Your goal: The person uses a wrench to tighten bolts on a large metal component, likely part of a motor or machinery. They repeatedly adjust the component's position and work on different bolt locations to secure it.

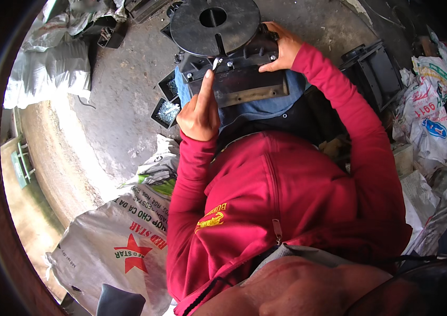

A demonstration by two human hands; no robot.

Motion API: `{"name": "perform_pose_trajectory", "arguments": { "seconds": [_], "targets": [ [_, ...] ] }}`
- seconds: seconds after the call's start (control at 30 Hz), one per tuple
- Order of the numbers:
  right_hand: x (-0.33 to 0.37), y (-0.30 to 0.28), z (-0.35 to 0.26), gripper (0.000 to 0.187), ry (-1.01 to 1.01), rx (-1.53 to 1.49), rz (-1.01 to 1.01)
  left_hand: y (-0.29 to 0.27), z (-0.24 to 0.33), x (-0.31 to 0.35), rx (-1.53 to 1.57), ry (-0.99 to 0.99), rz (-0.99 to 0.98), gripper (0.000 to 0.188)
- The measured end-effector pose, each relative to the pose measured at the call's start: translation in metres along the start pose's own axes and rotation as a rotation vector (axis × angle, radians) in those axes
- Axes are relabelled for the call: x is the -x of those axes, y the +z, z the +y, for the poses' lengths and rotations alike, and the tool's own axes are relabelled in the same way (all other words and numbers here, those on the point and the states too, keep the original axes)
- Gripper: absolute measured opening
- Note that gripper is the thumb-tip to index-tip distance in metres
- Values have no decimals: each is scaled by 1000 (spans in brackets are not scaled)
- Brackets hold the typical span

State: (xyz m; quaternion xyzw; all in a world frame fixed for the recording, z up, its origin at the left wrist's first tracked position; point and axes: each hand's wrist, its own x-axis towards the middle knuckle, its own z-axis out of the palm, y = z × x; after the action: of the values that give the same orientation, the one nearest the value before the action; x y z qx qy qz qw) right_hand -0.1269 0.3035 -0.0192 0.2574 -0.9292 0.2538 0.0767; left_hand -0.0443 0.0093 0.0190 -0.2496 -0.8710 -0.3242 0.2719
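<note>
A black plastic housing [255, 55] rests across my lap on blue cloth. On its top sits a round black disc [186, 26] with a central hole and a narrow slot. My right hand [285, 48] grips the housing's right end, fingers behind and thumb in front. At the front edge, my left hand [201, 109] has its index finger extended and the other fingers curled. A small whitish, shiny piece [216, 63] is at that fingertip; its exact kind is unclear and my thumb is hidden. Silvery screw heads [229, 64] show along the housing's front edge.
Two small black trays of screws [167, 112] stand left of my lap. Another black housing [372, 71] lies on the floor at right. Printed sacks [434, 116] are heaped beyond it. A large white sack [123, 247] lies at lower left, and silvery bags [49, 71] at upper left.
</note>
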Motion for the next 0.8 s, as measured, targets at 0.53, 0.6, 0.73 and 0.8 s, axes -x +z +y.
{"name": "perform_pose_trajectory", "arguments": {
  "seconds": [0.53,0.6,0.73,0.8],
  "targets": [
    [-7,-12,-20,105,75,-138,-17,17,-20,9,-30,-80,-179,58],
    [-4,-5,-11,104,-8,-43,17,10,-18,6,-145,1,-197,58],
    [-2,-6,-7,102,42,-67,-14,-5,0,-10,98,23,-76,56],
    [-1,-11,-15,103,92,-120,-6,-16,4,-11,-1,131,-300,55]
  ]
}}
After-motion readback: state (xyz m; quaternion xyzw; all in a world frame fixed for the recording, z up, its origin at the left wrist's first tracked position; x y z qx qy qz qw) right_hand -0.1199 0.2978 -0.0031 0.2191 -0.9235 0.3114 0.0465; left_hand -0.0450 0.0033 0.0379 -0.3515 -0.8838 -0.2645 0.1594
